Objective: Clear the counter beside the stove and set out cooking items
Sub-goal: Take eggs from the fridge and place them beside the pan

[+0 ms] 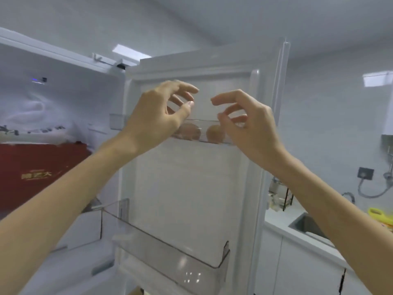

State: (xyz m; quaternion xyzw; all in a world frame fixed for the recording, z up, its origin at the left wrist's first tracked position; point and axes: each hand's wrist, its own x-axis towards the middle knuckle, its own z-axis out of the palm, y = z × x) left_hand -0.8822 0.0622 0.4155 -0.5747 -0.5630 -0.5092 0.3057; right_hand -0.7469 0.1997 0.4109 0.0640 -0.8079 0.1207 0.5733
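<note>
- Above the upper door shelf [116, 122] we see open room to reach in.
- Its clear front wall stands in front of the eggs [214, 134].

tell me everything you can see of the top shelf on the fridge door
The top door shelf is a clear plastic bin running across the upper inside of the open fridge door. At least two brown eggs sit in it, seen through its front wall. The left hand and right hand hover before it, fingers loosely curled, holding nothing; contact with it is unclear.
</note>
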